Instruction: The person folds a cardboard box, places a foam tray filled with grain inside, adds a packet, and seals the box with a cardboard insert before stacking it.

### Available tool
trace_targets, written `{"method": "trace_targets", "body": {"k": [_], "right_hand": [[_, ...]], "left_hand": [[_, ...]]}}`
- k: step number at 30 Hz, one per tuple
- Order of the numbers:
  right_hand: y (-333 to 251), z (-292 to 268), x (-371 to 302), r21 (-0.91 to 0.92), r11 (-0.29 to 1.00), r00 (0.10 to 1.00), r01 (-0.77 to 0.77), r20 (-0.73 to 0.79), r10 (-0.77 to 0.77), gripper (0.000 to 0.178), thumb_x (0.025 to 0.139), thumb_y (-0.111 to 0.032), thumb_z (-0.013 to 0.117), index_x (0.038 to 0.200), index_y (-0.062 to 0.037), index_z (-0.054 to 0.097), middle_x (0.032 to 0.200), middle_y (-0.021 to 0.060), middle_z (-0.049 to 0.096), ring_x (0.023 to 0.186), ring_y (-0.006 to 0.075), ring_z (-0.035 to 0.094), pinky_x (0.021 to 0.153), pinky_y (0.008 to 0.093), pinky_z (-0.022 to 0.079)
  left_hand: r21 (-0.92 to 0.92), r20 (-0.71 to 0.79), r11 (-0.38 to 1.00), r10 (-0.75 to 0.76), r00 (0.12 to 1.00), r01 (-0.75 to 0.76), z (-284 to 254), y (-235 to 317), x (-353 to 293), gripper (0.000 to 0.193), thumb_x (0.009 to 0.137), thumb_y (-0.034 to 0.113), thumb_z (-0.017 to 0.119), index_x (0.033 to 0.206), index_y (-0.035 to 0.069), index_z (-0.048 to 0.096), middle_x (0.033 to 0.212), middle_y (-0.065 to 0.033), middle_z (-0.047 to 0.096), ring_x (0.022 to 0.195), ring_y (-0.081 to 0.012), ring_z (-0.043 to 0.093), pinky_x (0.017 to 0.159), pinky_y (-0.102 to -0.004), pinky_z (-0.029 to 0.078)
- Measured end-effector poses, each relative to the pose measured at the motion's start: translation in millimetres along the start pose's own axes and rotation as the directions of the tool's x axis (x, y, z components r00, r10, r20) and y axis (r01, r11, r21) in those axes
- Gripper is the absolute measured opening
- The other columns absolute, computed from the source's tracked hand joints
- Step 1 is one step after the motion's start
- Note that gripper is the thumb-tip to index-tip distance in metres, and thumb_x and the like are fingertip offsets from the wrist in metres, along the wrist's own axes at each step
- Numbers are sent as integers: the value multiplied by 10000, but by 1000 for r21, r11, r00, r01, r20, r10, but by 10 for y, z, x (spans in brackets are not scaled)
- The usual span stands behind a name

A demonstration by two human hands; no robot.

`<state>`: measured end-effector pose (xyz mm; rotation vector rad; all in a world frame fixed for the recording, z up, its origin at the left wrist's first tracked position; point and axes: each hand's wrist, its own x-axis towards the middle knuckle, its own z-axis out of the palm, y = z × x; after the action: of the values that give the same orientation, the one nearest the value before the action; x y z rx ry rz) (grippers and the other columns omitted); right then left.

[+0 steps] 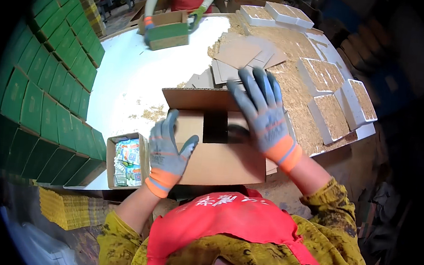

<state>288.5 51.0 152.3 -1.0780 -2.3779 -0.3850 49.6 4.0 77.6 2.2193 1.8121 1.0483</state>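
Observation:
A brown cardboard box [224, 166] is in front of me. Its far flap stands raised, the side flaps are partly folded in, and a dark gap shows in the middle. My left hand [168, 149], in a grey glove with an orange cuff, lies along the box's left side with fingers stretched and thumb apart. Over the right side is my right hand [265, 114], gloved alike, its fingers spread and slightly blurred. Neither hand grips anything. The box's inside is mostly hidden by the flaps.
Green boxes [49, 110] stand stacked at left. A carton of small packets [127, 163] is beside my left hand. Flat cardboard pieces [245, 53] and white trays with brown filling [325, 116] lie at right. Across the white table [122, 65], a co-worker holds a green-brown box [167, 37].

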Motion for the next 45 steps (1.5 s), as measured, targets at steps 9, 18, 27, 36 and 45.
{"method": "trace_targets", "body": {"k": [9,18,27,36,45], "right_hand": [[119,39,-698,801,362,879,-476,433,197,484,920,-347,603,1324,-86,543,1249,138,589,1181,281,553,1009,392,436],[699,-221,-889,803,-374,760,-465,578,297,517,906,-451,644,1241,-62,577,1244,95,589,1107,153,568,953,302,463],[123,121,-1599,824,535,959,-189,273,-81,512,756,-304,796,1172,-85,594,1380,150,476,1105,344,560,929,421,492],[3684,1166,-4312,723,-202,-440,-661,-156,884,850,821,-395,765,1363,150,402,1360,275,501,1160,325,558,942,427,462],[3781,1187,-3721,967,-238,-453,-87,175,874,904,752,-233,842,1456,-144,282,1183,85,507,839,212,519,717,400,506]], "left_hand": [[173,291,912,-409,865,373,-99,-316,-34,516,937,436,569,1239,18,552,1148,-243,605,999,-417,608,891,-440,474],[-386,-476,920,-139,869,-64,-164,62,-16,551,987,483,476,1192,-18,581,1104,-88,629,986,-213,620,898,-352,484],[-633,524,540,-229,820,555,161,-416,187,624,1018,435,409,1467,4,359,1434,-116,456,1243,-211,483,1061,-325,371],[-603,417,297,-673,611,740,412,-535,-138,437,971,224,545,1353,23,481,1186,-106,591,981,-184,593,820,-308,512],[-574,270,403,-728,630,713,406,-330,-164,491,953,243,585,1373,20,458,1187,-99,588,985,-176,587,823,-306,503]]}}
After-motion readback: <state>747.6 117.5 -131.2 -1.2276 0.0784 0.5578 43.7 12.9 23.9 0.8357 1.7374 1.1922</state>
